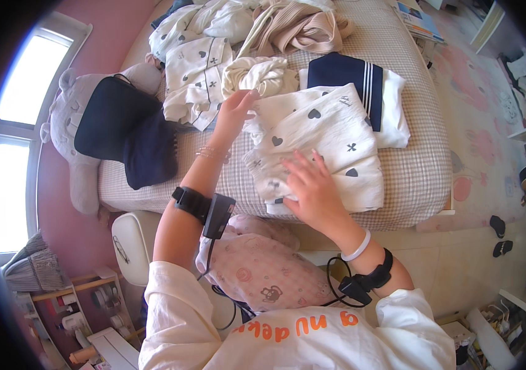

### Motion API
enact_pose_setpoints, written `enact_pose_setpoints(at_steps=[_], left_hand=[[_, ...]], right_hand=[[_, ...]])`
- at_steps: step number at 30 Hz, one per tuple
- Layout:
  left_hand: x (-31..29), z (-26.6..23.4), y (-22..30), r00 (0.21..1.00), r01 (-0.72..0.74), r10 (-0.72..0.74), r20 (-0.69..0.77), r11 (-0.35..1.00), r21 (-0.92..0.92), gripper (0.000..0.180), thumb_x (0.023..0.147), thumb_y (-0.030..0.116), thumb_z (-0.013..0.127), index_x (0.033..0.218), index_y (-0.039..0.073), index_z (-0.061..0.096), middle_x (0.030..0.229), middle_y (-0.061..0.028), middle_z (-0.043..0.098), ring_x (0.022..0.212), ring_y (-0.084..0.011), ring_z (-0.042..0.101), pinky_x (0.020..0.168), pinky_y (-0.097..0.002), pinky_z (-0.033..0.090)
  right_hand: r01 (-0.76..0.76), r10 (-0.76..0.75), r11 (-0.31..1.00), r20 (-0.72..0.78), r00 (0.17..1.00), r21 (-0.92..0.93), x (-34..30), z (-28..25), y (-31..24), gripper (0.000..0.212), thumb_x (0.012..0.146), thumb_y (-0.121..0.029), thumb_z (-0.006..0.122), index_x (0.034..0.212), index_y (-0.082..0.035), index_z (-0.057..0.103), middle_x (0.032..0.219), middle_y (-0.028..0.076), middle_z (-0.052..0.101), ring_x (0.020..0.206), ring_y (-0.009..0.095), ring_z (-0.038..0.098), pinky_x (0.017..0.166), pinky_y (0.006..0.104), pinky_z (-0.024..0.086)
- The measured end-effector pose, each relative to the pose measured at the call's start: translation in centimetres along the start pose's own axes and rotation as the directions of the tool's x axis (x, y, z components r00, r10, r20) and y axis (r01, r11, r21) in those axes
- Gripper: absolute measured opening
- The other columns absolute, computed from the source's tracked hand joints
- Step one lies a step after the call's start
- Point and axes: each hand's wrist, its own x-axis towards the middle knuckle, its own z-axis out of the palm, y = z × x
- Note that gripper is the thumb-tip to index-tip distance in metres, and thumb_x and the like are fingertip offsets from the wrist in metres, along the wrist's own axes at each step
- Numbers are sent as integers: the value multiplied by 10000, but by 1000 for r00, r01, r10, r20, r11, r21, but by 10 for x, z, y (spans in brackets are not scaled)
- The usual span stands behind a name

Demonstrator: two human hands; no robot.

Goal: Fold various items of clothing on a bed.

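Note:
White cotton pajama pants (331, 139) printed with dark hearts and small crosses lie folded on the bed in front of me. The gathered waistband side faces left. My right hand (311, 188) rests flat on their lower part, fingers spread and pressing the cloth. At their upper left edge is my left hand (236, 114), fingers stretched out beside the fabric and a bunched cream garment (260, 75). Part of its fingers is turned away from view. A matching patterned pajama top (196, 77) lies crumpled to the left of the cream garment.
Behind are a heaped white garment (204, 24) and a beige ribbed knit (300, 28). A navy striped-collar top (343, 80) lies folded at right on the checked bed (426, 166). Dark clothes (115, 123) cover a grey plush toy (81, 179) at left. A white chair (135, 243) stands below.

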Motion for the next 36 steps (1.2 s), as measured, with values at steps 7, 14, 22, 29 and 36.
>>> enact_pose_setpoints(at_steps=[7,14,22,29,36], left_hand=[[-54,16,31,990,88,-142,19,707,702,568,739,384,635,1124,1,469,941,-205,562,755,-235,582,662,-334,479],[-41,-2,3,934,-275,76,348,776,567,214,733,128,591,882,-26,585,700,-85,605,644,-138,554,575,-256,444],[-17,2,-26,935,-225,353,-34,666,711,335,718,218,660,979,47,536,881,-112,572,675,-181,556,624,-282,453],[-48,14,-13,895,443,-444,-45,896,-16,581,721,372,668,1056,-59,470,920,-95,576,764,-179,589,595,-274,486],[-73,22,-9,808,590,-548,217,760,-275,461,723,289,690,1000,-44,533,904,-87,602,748,-163,602,671,-286,504]], right_hand=[[-40,42,999,-382,923,13,13,0,4,262,621,-109,645,811,-25,487,944,118,585,938,297,547,902,440,366],[17,-18,999,-33,999,-31,-13,1,-7,331,640,-98,645,944,-24,534,1069,98,556,1056,274,491,951,441,319],[-121,121,992,-19,993,-22,-33,-15,-9,412,702,-202,636,1076,-66,533,1118,91,532,1098,273,443,962,435,282],[-652,874,420,-89,477,632,-43,-60,71,453,758,-233,637,1107,13,487,1075,128,532,995,214,499,827,307,415],[-722,676,-77,569,469,687,-26,-55,111,412,741,-185,635,1068,33,515,971,111,591,824,183,579,731,283,458]])
